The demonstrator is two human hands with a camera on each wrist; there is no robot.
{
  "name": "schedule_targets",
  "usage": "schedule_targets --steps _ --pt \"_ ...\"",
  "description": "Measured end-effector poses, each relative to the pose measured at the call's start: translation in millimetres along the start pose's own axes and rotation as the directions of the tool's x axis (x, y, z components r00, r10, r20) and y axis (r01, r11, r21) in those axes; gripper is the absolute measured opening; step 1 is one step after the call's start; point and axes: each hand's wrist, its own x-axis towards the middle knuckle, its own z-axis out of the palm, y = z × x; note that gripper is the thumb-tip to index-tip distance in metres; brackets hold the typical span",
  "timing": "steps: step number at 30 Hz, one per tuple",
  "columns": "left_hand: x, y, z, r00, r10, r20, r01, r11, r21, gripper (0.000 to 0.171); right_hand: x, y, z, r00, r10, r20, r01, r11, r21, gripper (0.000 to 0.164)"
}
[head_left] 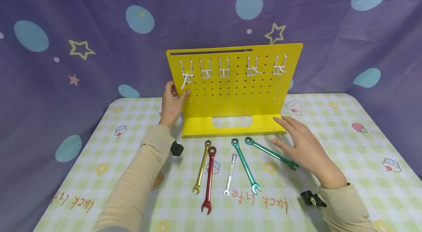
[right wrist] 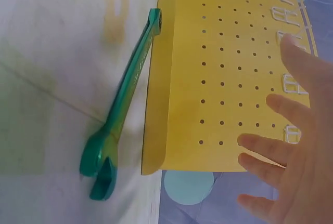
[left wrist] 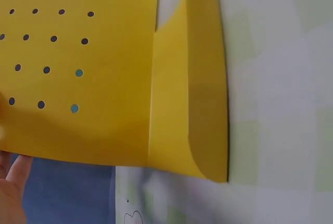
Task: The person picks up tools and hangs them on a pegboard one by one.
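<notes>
A yellow pegboard stand (head_left: 230,96) stands upright on the table, with several white wire hooks (head_left: 224,69) along its upper part. At its left edge my left hand (head_left: 172,105) grips the panel, thumb in front and fingers behind. My right hand (head_left: 301,144), fingers spread and holding nothing, hovers by the right end of the base. In the right wrist view, a green combination wrench (right wrist: 125,94) lies close to the base, below that hand. Left of it lie another green wrench (head_left: 244,164), a small silver wrench (head_left: 230,175), a red wrench (head_left: 209,180) and a gold wrench (head_left: 202,168).
A checked tablecloth (head_left: 339,144) with printed cartoons covers the table. Behind hangs a purple curtain (head_left: 197,16) with stars and blue ovals. Black wrist-strap pieces (head_left: 177,148) show beside the sleeves.
</notes>
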Motion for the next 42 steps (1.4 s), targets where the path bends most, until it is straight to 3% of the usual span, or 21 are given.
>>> schedule_targets --steps 5,11,17,23,35,42 --pt "-0.4 0.1 2.7 0.997 0.011 -0.072 -0.014 0.999 -0.039 0.047 1.0 -0.8 4.3 0.999 -0.053 -0.007 0.053 0.999 0.011 0.067" --pt "-1.1 -1.5 8.2 0.990 -0.012 -0.142 0.000 0.996 -0.089 0.045 2.5 -3.1 10.9 0.998 -0.019 0.057 0.018 0.999 0.027 0.058" --pt "-4.0 -2.8 12.7 0.986 -0.036 -0.165 0.019 0.995 -0.100 0.040 2.4 -3.4 23.2 0.992 0.035 0.118 -0.036 0.999 0.012 0.048" --pt "-3.2 -4.1 14.3 0.987 -0.030 -0.156 0.014 0.995 -0.104 0.035 2.4 -2.1 30.2 0.977 0.064 0.203 -0.068 0.998 0.011 0.042" --pt "2.3 -13.2 9.6 0.994 -0.028 -0.102 0.015 0.992 -0.124 0.030 1.8 -1.1 32.9 0.962 0.042 0.269 -0.053 0.998 0.036 0.020" --pt "1.2 -17.2 7.6 0.994 -0.035 -0.107 0.019 0.990 -0.140 0.029 3.0 -5.7 38.5 0.948 0.099 0.302 -0.117 0.992 0.043 0.015"
